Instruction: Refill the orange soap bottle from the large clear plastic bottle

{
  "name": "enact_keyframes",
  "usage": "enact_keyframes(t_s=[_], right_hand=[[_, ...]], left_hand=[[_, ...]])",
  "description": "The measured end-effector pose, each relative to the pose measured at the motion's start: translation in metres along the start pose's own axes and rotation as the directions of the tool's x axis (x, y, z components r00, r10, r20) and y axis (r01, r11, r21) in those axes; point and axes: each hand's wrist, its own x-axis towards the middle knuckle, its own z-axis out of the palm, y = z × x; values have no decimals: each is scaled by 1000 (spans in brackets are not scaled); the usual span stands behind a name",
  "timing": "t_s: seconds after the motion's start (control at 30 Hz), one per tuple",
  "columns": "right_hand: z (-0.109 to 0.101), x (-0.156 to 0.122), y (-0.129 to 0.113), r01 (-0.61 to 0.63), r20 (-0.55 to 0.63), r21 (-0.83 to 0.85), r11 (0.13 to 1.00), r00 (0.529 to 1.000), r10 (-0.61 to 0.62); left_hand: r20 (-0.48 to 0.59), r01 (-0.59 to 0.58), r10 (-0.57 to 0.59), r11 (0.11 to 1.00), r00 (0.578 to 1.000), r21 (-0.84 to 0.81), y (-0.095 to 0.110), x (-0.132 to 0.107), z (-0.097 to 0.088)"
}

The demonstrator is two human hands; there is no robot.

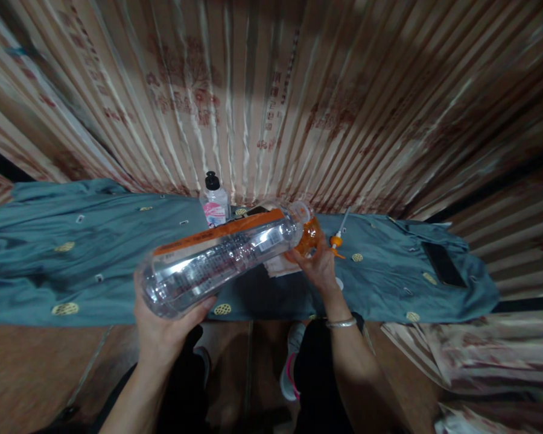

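My left hand [163, 322] grips the base of a large clear plastic bottle [221, 256] with an orange label strip, tilted so its open mouth points right and slightly up. The mouth meets a small orange container [308, 236], which my right hand [317, 265] holds, fingers wrapped around it, above the teal cloth [95, 253]. An orange pump nozzle with a white tube [338, 236] lies on the cloth just right of my right hand. A silver bracelet is on my right wrist.
A small clear bottle with a black cap and pink label [214, 202] stands at the back of the cloth. A dark phone [443, 264] lies at the right end. Folded paper sits under the bottles. Pleated patterned curtain behind; my legs and shoes below.
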Motion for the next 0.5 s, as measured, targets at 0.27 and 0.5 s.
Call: enact_keyframes(t_s=[0.27,0.5], right_hand=[[2,-1,4,-4,-5,-7,1000,1000,4],[0,0,0,-7,-1,23,1000,1000,7]], left_hand=[[-21,2,-3,999,1000,-32,2,-3,3],[-18,-39,39,999,999,-17,1,-4,5]])
